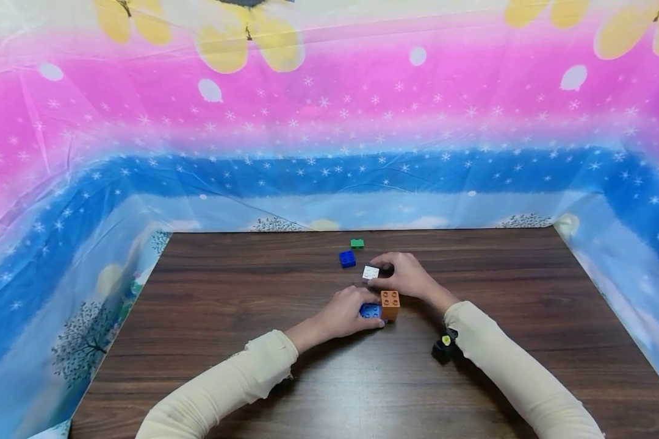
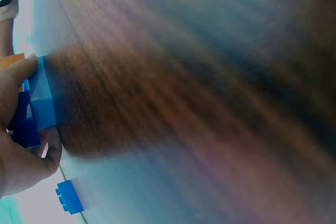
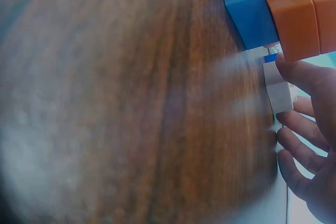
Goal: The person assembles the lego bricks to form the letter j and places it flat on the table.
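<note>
My left hand (image 1: 343, 312) grips a small brick assembly between thumb and fingers. It has a lighter blue brick (image 2: 42, 98) against the table, a darker blue brick (image 2: 24, 124) on it, and orange bricks (image 1: 390, 303) stacked at its right end. The fingers partly hide the blue parts. Just beyond it, my right hand (image 1: 409, 277) has thumb and index finger at opposite sides of a white brick (image 1: 370, 272), pinching it at the table surface. The other fingers of that hand are spread (image 3: 299, 148).
Farther back on the wooden table (image 1: 225, 274) lie a loose blue brick (image 1: 348, 259) and a green brick (image 1: 357, 244). A black wrist device (image 1: 443, 349) with a yellow spot sits at the right sleeve. A patterned cloth (image 1: 329, 177) stands around the table's back and sides.
</note>
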A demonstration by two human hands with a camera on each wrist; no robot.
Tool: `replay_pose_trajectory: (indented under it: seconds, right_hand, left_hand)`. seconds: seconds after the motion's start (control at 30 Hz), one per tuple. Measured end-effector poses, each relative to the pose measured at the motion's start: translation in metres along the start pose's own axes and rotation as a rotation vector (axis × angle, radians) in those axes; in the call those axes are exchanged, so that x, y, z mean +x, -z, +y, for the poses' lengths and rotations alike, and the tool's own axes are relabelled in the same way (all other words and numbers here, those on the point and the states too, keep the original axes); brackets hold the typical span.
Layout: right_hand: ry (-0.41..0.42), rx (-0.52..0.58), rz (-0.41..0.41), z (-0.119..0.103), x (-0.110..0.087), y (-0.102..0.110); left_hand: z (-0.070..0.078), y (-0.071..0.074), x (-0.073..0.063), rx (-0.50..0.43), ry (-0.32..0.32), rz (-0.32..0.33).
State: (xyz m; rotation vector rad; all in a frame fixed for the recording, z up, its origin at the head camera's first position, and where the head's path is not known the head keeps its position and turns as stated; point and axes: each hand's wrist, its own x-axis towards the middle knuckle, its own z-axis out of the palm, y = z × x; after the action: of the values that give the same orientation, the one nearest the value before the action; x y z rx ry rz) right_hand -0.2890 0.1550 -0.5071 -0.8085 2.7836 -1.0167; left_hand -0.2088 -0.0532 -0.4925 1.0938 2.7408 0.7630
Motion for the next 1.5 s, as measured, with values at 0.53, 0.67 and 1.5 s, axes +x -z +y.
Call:
replay_pose_trajectory:
  seconds: [0.53, 0.67, 1.5]
  right_hand:
    - [0.005, -0.007, -0.011, 0.002, -0.001, 0.0]
    - [0.031, -0.036, -0.002, 0.002, -0.003, 0.002]
    - [0.024, -0.037, 0.053, -0.004, -0.021, 0.034]
  left_hand:
    - [-0.001, 0.0, 0.001, 0.003, -0.007, -0.003]
    - [-0.002, 0.0, 0.001, 0.019, -0.008, 0.001]
    - [-0.001, -0.001, 0.002, 0.027, 0.008, 0.005]
